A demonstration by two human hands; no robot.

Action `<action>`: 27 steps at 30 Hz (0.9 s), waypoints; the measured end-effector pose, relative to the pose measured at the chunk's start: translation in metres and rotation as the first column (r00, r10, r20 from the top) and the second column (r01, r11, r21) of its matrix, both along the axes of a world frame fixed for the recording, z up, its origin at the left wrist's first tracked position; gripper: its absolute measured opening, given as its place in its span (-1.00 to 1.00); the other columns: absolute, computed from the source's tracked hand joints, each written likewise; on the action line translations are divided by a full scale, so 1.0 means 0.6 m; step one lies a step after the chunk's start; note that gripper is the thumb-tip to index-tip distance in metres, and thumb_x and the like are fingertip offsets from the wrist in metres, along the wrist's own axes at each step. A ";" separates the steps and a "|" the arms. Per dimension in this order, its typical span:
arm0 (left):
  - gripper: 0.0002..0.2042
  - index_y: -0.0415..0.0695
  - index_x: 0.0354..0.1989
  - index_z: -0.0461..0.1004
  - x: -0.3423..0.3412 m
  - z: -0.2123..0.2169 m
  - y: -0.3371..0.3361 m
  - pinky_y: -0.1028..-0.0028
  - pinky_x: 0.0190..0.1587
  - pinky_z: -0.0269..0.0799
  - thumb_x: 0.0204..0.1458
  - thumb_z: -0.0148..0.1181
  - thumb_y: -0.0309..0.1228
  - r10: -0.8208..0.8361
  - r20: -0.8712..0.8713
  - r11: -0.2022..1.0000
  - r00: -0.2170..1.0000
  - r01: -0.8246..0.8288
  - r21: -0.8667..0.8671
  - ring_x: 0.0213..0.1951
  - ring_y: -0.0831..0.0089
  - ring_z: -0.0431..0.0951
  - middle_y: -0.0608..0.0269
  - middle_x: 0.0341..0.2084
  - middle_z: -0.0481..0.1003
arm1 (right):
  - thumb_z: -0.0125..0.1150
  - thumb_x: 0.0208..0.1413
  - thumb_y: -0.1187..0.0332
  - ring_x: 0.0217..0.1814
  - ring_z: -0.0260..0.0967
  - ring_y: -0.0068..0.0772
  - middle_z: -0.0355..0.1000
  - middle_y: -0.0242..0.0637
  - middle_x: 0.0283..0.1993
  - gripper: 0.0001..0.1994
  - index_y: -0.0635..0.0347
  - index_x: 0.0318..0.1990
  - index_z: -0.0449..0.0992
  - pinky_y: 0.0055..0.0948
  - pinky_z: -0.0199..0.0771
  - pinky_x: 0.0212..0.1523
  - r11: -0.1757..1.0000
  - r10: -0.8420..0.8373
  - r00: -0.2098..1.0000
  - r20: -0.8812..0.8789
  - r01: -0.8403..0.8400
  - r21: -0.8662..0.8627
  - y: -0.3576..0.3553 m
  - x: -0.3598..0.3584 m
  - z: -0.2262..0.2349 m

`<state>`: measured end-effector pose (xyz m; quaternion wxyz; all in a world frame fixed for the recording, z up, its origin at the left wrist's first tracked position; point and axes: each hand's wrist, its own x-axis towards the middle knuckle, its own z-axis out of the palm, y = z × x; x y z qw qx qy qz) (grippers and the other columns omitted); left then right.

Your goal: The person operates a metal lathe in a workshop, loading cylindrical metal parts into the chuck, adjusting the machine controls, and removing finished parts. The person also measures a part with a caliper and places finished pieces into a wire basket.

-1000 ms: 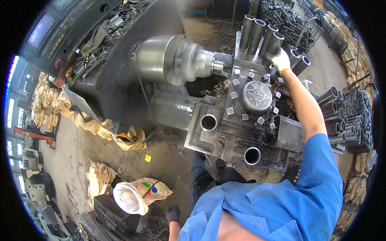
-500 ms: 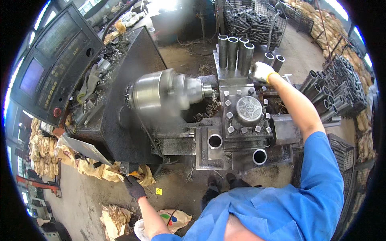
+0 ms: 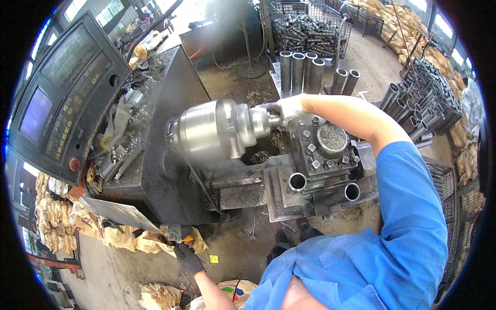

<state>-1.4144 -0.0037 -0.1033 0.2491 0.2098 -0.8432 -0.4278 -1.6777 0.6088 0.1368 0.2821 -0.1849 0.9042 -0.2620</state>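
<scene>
My right hand point(image 3: 290, 109), in a white glove, has its fingers closed about the short end of a metal tube point(image 3: 273, 120) sticking out of the lathe chuck point(image 3: 206, 129). The glove hides part of the tube's end. Parts of the chuck are smeared by motion. Low on the left, my left hand point(image 3: 189, 259) wears a dark glove, its fingers curled by a small box-like fitting point(image 3: 174, 233) under the machine; what they grip is hidden. Right of the chuck sits the tool post point(image 3: 331, 140) with its square-headed bolts.
Several upright tubes point(image 3: 298, 72) stand behind the tool post. More tubes point(image 3: 405, 111) are stacked at right. Two short tubes stand on the near side, one on a flat plate point(image 3: 277, 199). A control panel point(image 3: 67, 103) rises at left; a wire basket point(image 3: 310, 31) holds metal parts.
My right hand has moved left from beside the upright tubes to the tube end at the chuck. My left hand stays by the fitting. The whole view has shifted a little.
</scene>
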 end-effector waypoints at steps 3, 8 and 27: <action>-0.64 -0.06 -0.09 0.57 0.004 -0.012 -0.061 0.41 -0.43 0.41 0.44 0.12 0.01 -0.066 0.076 0.726 0.995 -0.004 0.688 -0.47 0.45 0.51 0.32 -0.48 0.50 | 0.48 -0.07 0.32 -0.21 0.59 -0.29 0.70 -0.11 -0.20 -0.62 0.28 -0.07 0.70 -0.21 0.61 -0.13 0.976 0.162 0.987 0.021 -0.163 0.142 0.037 -0.065 -0.073; -0.75 0.05 -0.15 0.56 0.006 0.039 0.069 0.37 -0.37 0.47 0.36 0.22 -0.04 0.007 0.061 0.359 0.998 -0.060 0.931 -0.39 0.41 0.52 0.35 -0.38 0.50 | 0.36 0.07 0.32 0.01 0.68 -0.11 0.72 -0.11 -0.06 -0.63 0.21 0.05 0.71 -0.23 0.66 0.13 0.929 -0.365 0.719 -0.591 0.246 -0.275 0.125 -0.110 -0.040; -0.32 -0.13 0.39 0.38 -0.380 0.293 0.692 -0.19 0.60 -0.08 0.08 0.39 -0.20 -0.778 0.008 0.244 0.629 0.314 -0.918 0.47 -0.15 0.25 -0.09 0.34 0.38 | 0.57 -0.05 0.15 -0.32 0.60 -0.28 0.67 -0.15 -0.29 -0.57 0.24 -0.08 0.70 -0.15 0.61 -0.34 0.962 0.272 0.952 -0.136 -0.268 0.049 0.017 -0.081 -0.057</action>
